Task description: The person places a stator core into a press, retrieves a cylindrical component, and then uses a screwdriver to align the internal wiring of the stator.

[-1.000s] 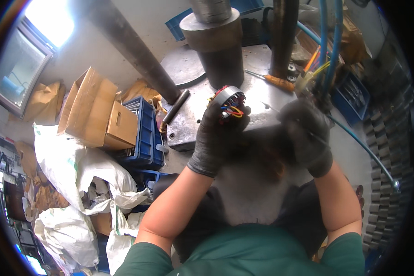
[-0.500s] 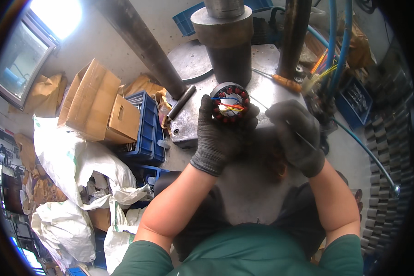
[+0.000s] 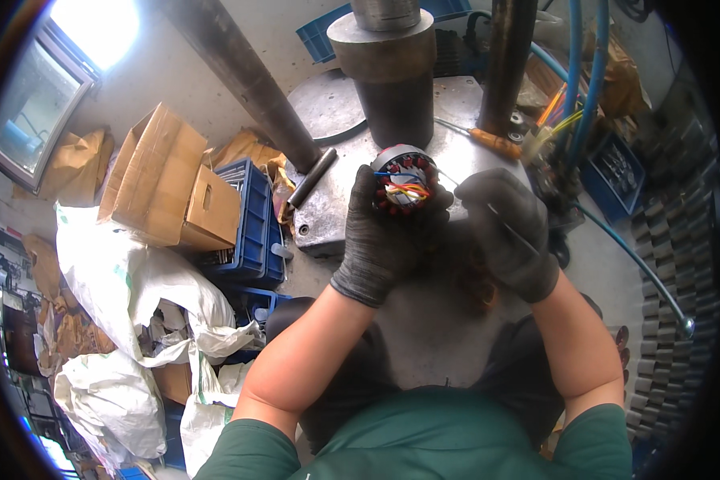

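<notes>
ring of silvery metal (image 3: 400,150) with dark red coils round its inside is sitting up in the left hand (image 3: 376,248), which has a dark grey knit glove on and is gripping it, thumb on one side, fingers on the other. loose blue, red and yellow wires (image 3: 408,190) lie across the ring's opening, which faces the wearer. right hand (image 3: 506,232), same kind of glove, is closed around a thin straight metal rod (image 3: 514,230); the far end points at the ring's right side, can't tell if it's touching.

all this is just in front of a thick grey metal plate (image 3: 328,228). a fat steel cylinder (image 3: 382,52) stands over the plate, with a screwdriver with an orange-brown handle (image 3: 496,145) lying to its right and a short dark metal bar (image 3: 312,179) to its left. off left, an open brown cardboard box (image 3: 148,180) sits by a blue plastic crate (image 3: 258,228).
</notes>
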Demonstrator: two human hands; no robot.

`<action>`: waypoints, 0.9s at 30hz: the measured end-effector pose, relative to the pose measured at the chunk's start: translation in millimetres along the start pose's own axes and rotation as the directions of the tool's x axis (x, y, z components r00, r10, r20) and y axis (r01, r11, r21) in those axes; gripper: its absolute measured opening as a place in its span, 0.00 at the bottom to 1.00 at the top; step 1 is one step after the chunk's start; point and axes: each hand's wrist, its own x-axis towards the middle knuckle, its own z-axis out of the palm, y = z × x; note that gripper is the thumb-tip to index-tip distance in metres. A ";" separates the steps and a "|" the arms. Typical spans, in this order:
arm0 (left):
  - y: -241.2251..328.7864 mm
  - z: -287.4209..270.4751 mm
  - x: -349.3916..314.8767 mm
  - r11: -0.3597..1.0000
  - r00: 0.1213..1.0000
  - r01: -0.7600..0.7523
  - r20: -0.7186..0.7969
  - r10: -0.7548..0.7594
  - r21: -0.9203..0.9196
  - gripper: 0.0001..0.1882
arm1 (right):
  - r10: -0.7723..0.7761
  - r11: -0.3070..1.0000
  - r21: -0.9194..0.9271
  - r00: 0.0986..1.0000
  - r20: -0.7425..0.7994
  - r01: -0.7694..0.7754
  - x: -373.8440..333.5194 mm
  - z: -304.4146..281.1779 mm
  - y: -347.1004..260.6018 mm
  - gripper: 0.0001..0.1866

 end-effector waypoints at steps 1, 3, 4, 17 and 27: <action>-1.4 2.9 -0.8 1.000 1.000 0.001 0.005 -0.001 -0.008 0.40 | 0.003 1.000 -0.002 1.000 0.001 -0.003 0.1 -0.6 0.0 0.09; -2.9 3.6 -0.4 1.000 1.000 0.005 0.010 -0.005 -0.016 0.39 | 0.009 1.000 -0.006 1.000 0.001 -0.009 -0.9 -2.6 -0.4 0.08; -2.4 1.5 0.0 1.000 1.000 0.004 0.027 -0.005 0.027 0.38 | 0.127 0.986 0.108 0.992 -0.006 -0.126 -1.8 -3.7 -0.6 0.07; 4.2 -7.1 5.2 1.000 0.995 0.016 -0.103 -0.015 0.009 0.43 | 0.619 0.620 0.622 0.785 -0.014 -0.479 -7.4 -21.7 6.7 0.12; 2.3 -10.1 9.8 0.998 0.999 0.009 -0.030 -0.011 -0.066 0.42 | 0.478 0.757 0.490 0.878 0.036 -0.432 -7.4 -18.3 -4.0 0.09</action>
